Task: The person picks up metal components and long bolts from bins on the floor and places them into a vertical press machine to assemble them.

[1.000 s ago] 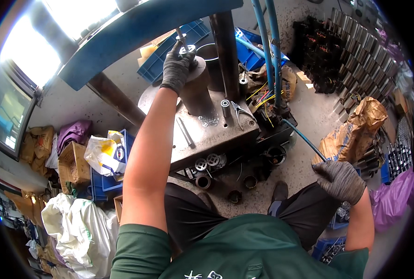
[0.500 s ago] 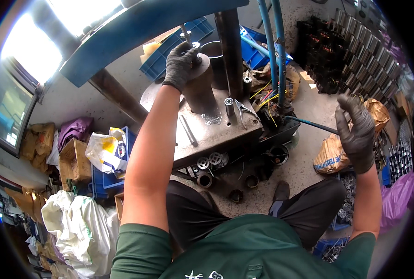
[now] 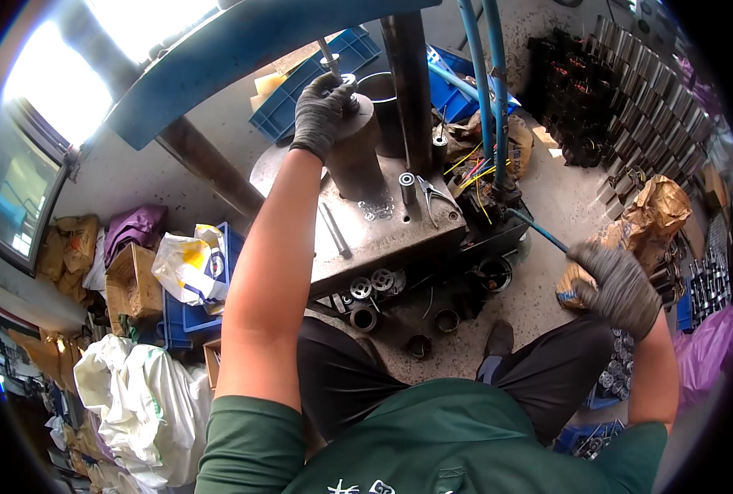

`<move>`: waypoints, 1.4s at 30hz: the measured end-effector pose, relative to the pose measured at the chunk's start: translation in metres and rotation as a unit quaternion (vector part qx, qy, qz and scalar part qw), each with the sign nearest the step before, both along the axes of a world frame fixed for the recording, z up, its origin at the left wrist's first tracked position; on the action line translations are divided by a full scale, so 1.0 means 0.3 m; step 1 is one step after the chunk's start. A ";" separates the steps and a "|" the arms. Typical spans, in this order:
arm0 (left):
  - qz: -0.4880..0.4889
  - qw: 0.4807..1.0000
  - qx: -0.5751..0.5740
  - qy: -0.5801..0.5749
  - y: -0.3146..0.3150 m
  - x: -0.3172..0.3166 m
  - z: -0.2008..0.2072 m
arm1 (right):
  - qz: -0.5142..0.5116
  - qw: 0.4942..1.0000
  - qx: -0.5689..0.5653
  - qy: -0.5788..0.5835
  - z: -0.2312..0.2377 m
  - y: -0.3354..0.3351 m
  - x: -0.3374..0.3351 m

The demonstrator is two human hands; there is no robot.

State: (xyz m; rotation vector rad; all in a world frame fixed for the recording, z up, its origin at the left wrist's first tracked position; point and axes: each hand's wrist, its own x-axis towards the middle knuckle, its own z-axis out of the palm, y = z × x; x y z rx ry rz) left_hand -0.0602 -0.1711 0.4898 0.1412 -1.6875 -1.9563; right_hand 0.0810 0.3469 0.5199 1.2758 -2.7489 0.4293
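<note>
Head view: gripping, with the gloved left hand (image 3: 319, 119) curled around it, a small ringed metal part (image 3: 349, 81) at the top of a thick upright cylinder (image 3: 355, 165), just below a slim metal rod (image 3: 329, 62). Well apart, to the right, at the end of a blue lever (image 3: 539, 228): the gloved right hand (image 3: 620, 286), half curled and too blurred to tell whether clamped on it or only touching. Beneath the cylinder, a metal bed (image 3: 395, 240). On it, in front of the cylinder, a scatter of thin rings (image 3: 378, 212); farther right, a short hollow steel piece (image 3: 408, 191), upright, with pliers (image 3: 435, 202) lying just beside it; to the left, a straight bar (image 3: 333, 230). Behind the cylinder, an open dark tube (image 3: 380, 103) and a blue crate (image 3: 305, 90). Across the top, a curved blue beam (image 3: 259, 62).
</note>
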 end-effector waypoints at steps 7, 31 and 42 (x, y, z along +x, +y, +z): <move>-0.014 1.000 -0.017 -0.004 0.031 -0.017 0.012 | -0.020 0.981 0.119 -0.150 -0.160 0.095 0.156; -0.046 0.998 0.032 -0.005 0.059 0.002 0.037 | -0.066 0.988 0.040 -0.132 -0.078 0.080 0.101; -0.022 0.999 -0.001 -0.023 0.072 0.044 0.063 | -0.053 0.940 -0.246 0.230 0.067 -0.099 -0.191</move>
